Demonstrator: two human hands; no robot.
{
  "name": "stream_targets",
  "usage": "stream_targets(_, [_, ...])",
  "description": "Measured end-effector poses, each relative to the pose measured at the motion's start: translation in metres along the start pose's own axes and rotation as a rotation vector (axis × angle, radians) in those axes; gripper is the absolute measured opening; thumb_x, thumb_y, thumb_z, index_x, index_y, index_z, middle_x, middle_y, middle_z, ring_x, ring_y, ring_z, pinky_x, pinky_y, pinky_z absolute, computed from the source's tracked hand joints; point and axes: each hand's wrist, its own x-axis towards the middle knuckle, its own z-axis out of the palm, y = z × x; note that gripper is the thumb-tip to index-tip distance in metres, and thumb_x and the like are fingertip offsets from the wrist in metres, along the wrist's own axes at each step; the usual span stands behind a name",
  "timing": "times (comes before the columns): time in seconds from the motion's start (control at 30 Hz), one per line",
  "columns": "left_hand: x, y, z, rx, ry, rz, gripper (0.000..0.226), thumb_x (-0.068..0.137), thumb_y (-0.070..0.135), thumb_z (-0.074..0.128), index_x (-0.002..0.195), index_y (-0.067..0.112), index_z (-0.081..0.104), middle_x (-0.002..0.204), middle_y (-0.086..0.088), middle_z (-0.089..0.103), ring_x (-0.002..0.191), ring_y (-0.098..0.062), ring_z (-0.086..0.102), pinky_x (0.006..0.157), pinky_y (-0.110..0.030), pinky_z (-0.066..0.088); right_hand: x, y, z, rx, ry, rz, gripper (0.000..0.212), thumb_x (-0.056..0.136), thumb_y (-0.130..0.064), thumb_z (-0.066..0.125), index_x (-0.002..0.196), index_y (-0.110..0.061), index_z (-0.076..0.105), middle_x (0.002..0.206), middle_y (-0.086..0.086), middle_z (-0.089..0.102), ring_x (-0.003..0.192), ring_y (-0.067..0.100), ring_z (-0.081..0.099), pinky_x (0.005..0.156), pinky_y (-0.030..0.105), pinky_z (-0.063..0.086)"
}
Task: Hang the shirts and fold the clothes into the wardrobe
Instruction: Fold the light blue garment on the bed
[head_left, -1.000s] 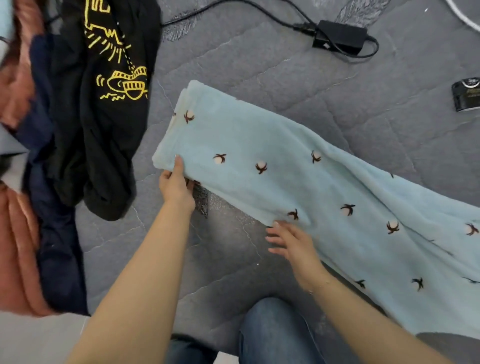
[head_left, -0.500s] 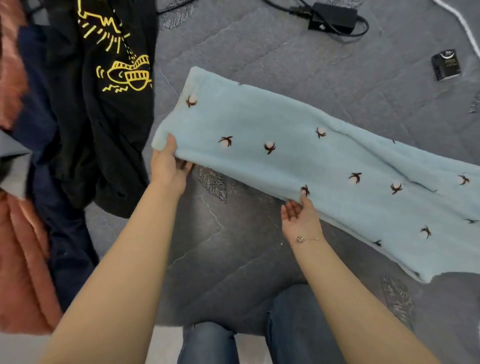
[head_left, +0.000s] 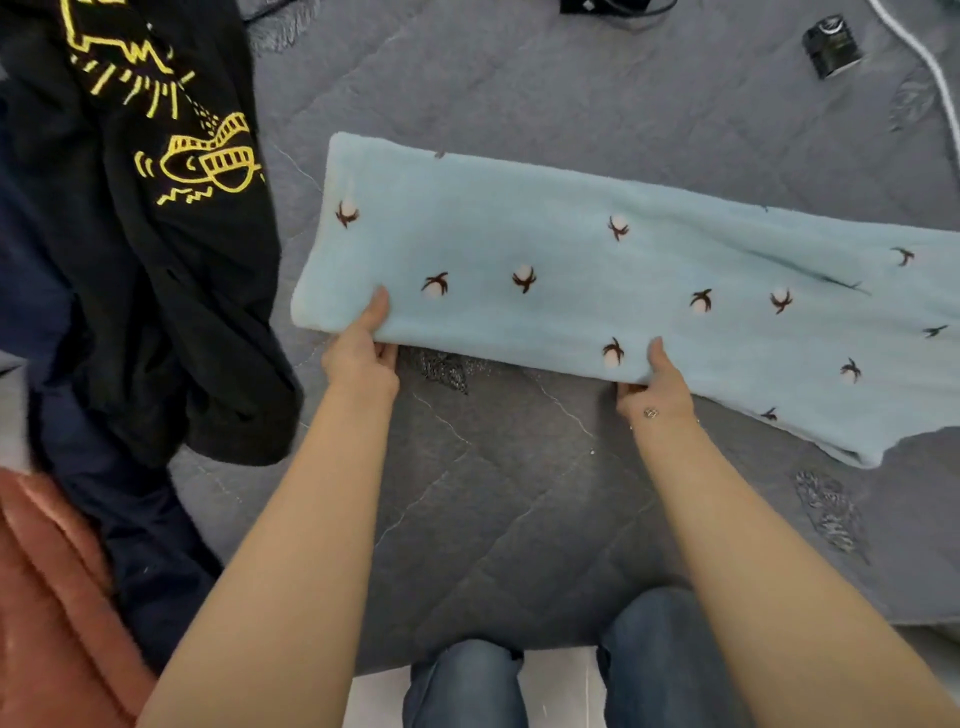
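A long pale blue fleece garment (head_left: 571, 280) dotted with small brown-and-white cotton motifs lies folded lengthwise across a grey quilted bed cover (head_left: 493, 493). My left hand (head_left: 361, 348) pinches its near edge close to the left end, thumb on top and fingers underneath. My right hand (head_left: 654, 382) grips the same near edge further right, thumb on top, fingers hidden beneath the fabric. The garment's right end runs out of view.
A black shirt with a yellow print (head_left: 156, 208) lies at the left over a dark navy garment (head_left: 130, 519) and a rust-coloured one (head_left: 47, 597). A small black device (head_left: 831, 47) and a white cable (head_left: 930, 67) sit at the far right. My jeans-clad knees (head_left: 571, 675) are at the bottom.
Both hands went from resting at the garment's near edge to gripping it with thumbs on top. The garment now lies straighter and more level across the bed cover.
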Motion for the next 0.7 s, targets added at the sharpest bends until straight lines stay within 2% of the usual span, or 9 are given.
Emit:
stream_targets(0.07, [-0.008, 0.005, -0.018, -0.012, 0.037, 0.061, 0.051, 0.078, 0.001, 0.077, 0.125, 0.008, 0.059, 0.119, -0.007, 0.068, 0.105, -0.020, 0.067, 0.083, -0.033, 0.058, -0.005, 0.010, -0.010, -0.035, 0.019, -0.002, 0.033, 0.090, -0.021, 0.068, 0.120, -0.011, 0.062, 0.129, 0.005, 0.063, 0.116, 0.019, 0.061, 0.102, 0.035, 0.047])
stream_targets(0.17, [-0.026, 0.009, -0.057, -0.014, 0.105, 0.087, 0.051, 0.079, 0.002, 0.076, 0.127, 0.010, 0.059, 0.119, -0.004, 0.068, 0.108, -0.019, 0.066, 0.089, -0.034, 0.056, -0.024, 0.031, -0.035, -0.146, 0.017, 0.079, 0.046, 0.089, -0.027, 0.070, 0.130, -0.011, 0.058, 0.130, 0.004, 0.061, 0.117, 0.019, 0.060, 0.106, 0.034, 0.044])
stream_targets(0.27, [-0.037, 0.015, -0.085, -0.023, 0.125, 0.094, 0.051, 0.084, 0.006, 0.073, 0.131, 0.013, 0.057, 0.123, -0.002, 0.066, 0.112, -0.017, 0.064, 0.091, -0.031, 0.055, -0.038, 0.051, -0.060, -0.179, 0.011, 0.183, 0.032, 0.091, -0.014, 0.066, 0.121, -0.007, 0.059, 0.130, 0.010, 0.060, 0.121, 0.021, 0.057, 0.110, 0.034, 0.039])
stream_targets(0.33, [-0.039, 0.014, -0.085, -0.058, 0.042, 0.027, 0.047, 0.087, 0.010, 0.071, 0.131, 0.015, 0.057, 0.124, -0.003, 0.066, 0.111, -0.018, 0.064, 0.095, -0.035, 0.053, -0.039, 0.053, -0.073, -0.260, -0.015, 0.224, 0.021, 0.094, -0.007, 0.060, 0.114, -0.007, 0.059, 0.129, 0.008, 0.059, 0.125, 0.019, 0.051, 0.115, 0.033, 0.032])
stream_targets(0.43, [-0.045, 0.002, -0.068, -0.110, -0.005, -0.107, 0.036, 0.088, 0.018, 0.071, 0.122, 0.014, 0.061, 0.120, -0.009, 0.068, 0.108, -0.025, 0.066, 0.096, -0.045, 0.052, -0.039, 0.039, -0.086, -0.507, -0.141, 0.275, 0.037, 0.096, -0.014, 0.056, 0.132, -0.007, 0.051, 0.140, 0.008, 0.050, 0.135, 0.021, 0.042, 0.116, 0.035, 0.028])
stream_targets(0.5, [-0.054, -0.017, -0.055, -0.040, 0.029, -0.167, 0.027, 0.089, 0.020, 0.069, 0.114, 0.013, 0.062, 0.124, -0.011, 0.065, 0.111, -0.025, 0.063, 0.100, -0.043, 0.049, -0.041, 0.021, -0.099, -0.695, -0.191, 0.307, 0.043, 0.096, -0.016, 0.056, 0.137, -0.006, 0.047, 0.143, 0.011, 0.047, 0.135, 0.025, 0.042, 0.112, 0.037, 0.033])
stream_targets(0.53, [-0.062, -0.029, -0.049, 0.031, 0.047, -0.198, 0.022, 0.090, 0.020, 0.069, 0.109, 0.014, 0.061, 0.128, -0.010, 0.063, 0.114, -0.023, 0.061, 0.102, -0.039, 0.047, -0.042, 0.011, -0.106, -0.790, -0.202, 0.287, 0.043, 0.096, -0.016, 0.058, 0.136, -0.006, 0.048, 0.140, 0.012, 0.050, 0.131, 0.026, 0.046, 0.108, 0.037, 0.038])
stream_targets(0.6, [-0.082, -0.062, -0.035, 0.215, 0.055, -0.295, 0.020, 0.091, 0.019, 0.067, 0.108, 0.015, 0.059, 0.133, -0.007, 0.058, 0.123, -0.022, 0.054, 0.107, -0.034, 0.040, -0.041, -0.015, -0.119, -0.976, -0.201, 0.125, 0.034, 0.093, -0.015, 0.062, 0.125, -0.008, 0.057, 0.129, 0.012, 0.060, 0.115, 0.023, 0.058, 0.095, 0.033, 0.047])
stream_targets(0.7, [-0.111, -0.118, -0.004, 0.509, -0.086, -0.408, 0.037, 0.093, 0.017, 0.064, 0.127, 0.010, 0.053, 0.138, -0.010, 0.052, 0.129, -0.024, 0.048, 0.103, -0.033, 0.038, -0.031, -0.065, -0.127, -1.133, -0.256, -0.177, 0.016, 0.091, -0.012, 0.064, 0.107, -0.016, 0.064, 0.113, 0.007, 0.066, 0.103, 0.016, 0.061, 0.091, 0.029, 0.049])
